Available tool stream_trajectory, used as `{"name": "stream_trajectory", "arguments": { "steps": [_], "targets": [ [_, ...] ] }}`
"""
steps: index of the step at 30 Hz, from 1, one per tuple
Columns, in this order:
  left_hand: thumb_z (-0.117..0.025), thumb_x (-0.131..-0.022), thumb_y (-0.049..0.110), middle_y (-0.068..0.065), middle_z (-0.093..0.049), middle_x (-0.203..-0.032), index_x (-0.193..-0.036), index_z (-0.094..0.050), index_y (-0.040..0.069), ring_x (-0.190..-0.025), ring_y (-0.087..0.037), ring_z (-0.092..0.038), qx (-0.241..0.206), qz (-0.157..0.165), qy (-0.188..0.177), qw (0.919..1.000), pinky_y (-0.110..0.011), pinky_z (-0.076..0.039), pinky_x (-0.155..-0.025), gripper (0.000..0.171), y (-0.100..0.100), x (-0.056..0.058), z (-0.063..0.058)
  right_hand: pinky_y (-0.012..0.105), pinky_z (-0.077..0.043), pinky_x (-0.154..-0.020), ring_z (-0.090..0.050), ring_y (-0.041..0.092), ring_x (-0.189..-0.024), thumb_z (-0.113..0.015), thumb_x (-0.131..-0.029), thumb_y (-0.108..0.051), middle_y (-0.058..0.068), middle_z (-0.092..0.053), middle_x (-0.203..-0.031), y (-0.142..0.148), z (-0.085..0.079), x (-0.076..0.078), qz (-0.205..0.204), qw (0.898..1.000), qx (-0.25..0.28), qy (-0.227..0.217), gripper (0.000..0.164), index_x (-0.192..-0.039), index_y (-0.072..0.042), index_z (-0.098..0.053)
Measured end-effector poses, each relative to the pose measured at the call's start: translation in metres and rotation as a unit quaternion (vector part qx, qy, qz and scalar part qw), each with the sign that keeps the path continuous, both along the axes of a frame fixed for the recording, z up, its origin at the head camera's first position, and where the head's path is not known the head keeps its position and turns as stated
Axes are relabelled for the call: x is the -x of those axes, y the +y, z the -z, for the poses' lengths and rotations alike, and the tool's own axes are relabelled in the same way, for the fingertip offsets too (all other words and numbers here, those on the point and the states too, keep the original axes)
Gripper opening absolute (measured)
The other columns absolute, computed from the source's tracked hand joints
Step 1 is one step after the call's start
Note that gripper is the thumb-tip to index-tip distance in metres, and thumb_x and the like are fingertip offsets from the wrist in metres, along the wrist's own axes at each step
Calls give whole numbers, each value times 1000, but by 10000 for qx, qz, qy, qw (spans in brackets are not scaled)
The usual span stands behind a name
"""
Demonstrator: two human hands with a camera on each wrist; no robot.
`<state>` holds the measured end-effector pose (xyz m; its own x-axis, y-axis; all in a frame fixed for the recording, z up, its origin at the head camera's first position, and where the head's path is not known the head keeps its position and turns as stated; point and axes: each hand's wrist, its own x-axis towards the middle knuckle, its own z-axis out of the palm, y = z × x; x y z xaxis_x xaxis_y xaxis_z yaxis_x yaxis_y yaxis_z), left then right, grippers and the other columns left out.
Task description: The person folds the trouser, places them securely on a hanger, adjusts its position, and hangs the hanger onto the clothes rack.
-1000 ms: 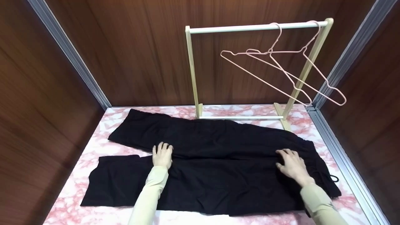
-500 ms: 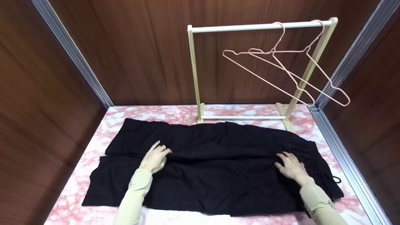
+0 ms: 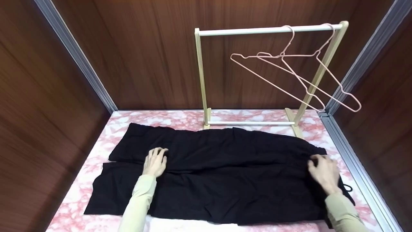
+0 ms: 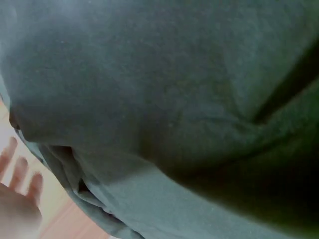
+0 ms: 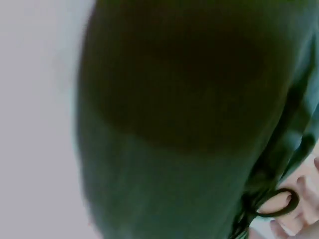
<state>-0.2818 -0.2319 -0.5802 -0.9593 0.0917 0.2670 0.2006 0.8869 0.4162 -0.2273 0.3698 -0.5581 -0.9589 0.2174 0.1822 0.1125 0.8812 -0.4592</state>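
Observation:
A pair of black trousers (image 3: 206, 187) lies spread flat, leg ends at the left and elasticated waist at the right. My left hand (image 3: 155, 162) rests on the cloth where the two legs meet, fingers loosely bent; its fingers (image 4: 19, 174) show at the left edge of the left wrist view, beside the dark fabric. Over the waistband sits my right hand (image 3: 324, 172), fingers and thumb bent toward the cloth. A black drawstring loop (image 5: 279, 202) sticks out near the fingers in the right wrist view.
Behind the trousers stands a clothes rack (image 3: 244, 31) of pale wood and white bars. Two pink hangers (image 3: 273, 85) hang from its right half. The pink-and-white marbled tabletop (image 3: 180, 117) is bounded by brown wood-grain walls (image 3: 154, 64) with grey metal corner rails.
My left hand drew the far trouser leg toward the near one, narrowing the gap, and shifted left. The right hand moved right along the trousers to the waistband.

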Motion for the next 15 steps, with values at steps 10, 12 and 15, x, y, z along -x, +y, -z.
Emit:
{"name": "stream_trajectory", "arguments": {
  "steps": [10,12,15],
  "targets": [
    [-72,-85,22,-6,-64,-100,-103,-66,16,-99,-29,-57,581,1144,826,9883,-46,-46,-90,21,1,-13,-5,73,-30,-91,-33,61,-113,-62,-86,-15,41,-41,-126,26,-6,-21,-324,9974,-60,-636,33,-114,1,-59],
    [-75,-80,22,0,-62,-82,-92,-65,17,-80,-20,-57,598,1357,532,9875,-36,-47,-76,16,-1,-16,-10,68,-37,-83,-42,57,-104,-63,-81,-11,36,-48,-115,30,-9,-23,-642,9961,-254,-553,27,-106,-1,-62],
    [-77,-75,22,8,-55,-62,-77,-63,19,-61,-9,-50,571,1483,-254,9870,-30,-44,-60,14,-3,-20,-17,50,-43,-68,-51,39,-80,-60,-73,-2,20,-56,-88,41,-14,-26,-1150,9906,-488,-551,21,-93,-5,-64]
  ]
}}
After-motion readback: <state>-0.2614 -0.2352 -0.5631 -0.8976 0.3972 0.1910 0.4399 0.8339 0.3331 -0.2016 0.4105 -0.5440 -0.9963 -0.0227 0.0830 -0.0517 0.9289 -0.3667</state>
